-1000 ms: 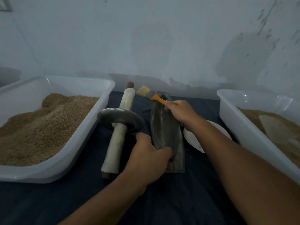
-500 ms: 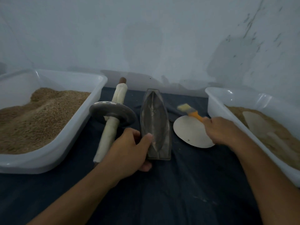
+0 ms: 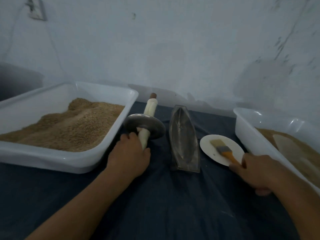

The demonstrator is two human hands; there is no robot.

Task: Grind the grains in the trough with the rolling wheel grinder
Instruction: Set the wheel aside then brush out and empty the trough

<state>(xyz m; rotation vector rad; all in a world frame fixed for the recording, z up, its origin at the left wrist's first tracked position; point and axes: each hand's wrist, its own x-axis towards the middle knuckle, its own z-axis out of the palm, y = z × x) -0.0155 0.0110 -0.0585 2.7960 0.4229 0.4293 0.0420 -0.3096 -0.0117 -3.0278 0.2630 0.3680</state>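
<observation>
While both forearms reach in from the near edge across the dark blue cloth [image 3: 164, 201], the left hand [image 3: 129, 157] is curled knuckles-up round the near end of the grinder's pale handle [image 3: 144, 137], just below the wheel! That rolling grinder [image 3: 144, 128] is a flat, dull grey metal disc on a long cream-wrapped rod with a brown wooden tip at the far end, lying between the left tub and the trough. Over on the right, the right hand [image 3: 256, 172] pinches the orange handle of a small brush [image 3: 223, 148], whose pale bristles and grey metal band lie on a round white plate [image 3: 207, 148]. Dead centre sits the trough [image 3: 183, 137], a narrow boat-shaped metal channel, grey and dusty, pointed at the far end, and neither hand touches it. To the left, a white plastic tub [image 3: 86, 161] is heaped with coarse tan grain [image 3: 69, 125]. At the right edge, a second white tub [image 3: 251, 125] holds finer brown meal with a smooth pale shape resting on it. No writing can be read anywhere.
</observation>
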